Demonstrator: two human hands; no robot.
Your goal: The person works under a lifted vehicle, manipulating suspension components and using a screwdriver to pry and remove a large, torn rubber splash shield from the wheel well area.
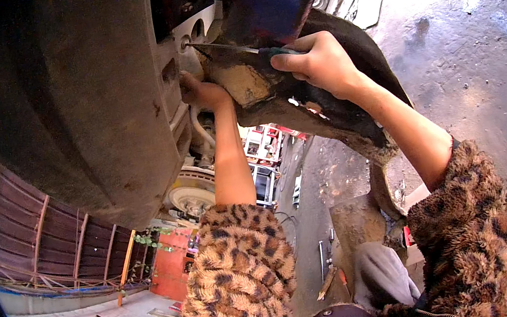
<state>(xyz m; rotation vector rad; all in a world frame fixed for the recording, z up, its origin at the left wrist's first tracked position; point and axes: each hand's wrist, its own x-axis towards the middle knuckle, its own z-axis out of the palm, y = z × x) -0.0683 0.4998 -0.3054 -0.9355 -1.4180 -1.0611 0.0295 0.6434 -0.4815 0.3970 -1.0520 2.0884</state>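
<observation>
Screwdriver [230, 48] up top, tip at fastener [185, 43] on car underside. My right hand [318, 63] wrapped round its handle. My left hand [204, 93] pressed against liner [297, 102]; grip hidden, cannot tell. Brake disc [192, 194] below.

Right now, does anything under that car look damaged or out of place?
Yes. The dark liner panel beside the right hand hangs loose, its lower edge ragged and mud-caked. The screwdriver points at a fastener above the left hand.
</observation>
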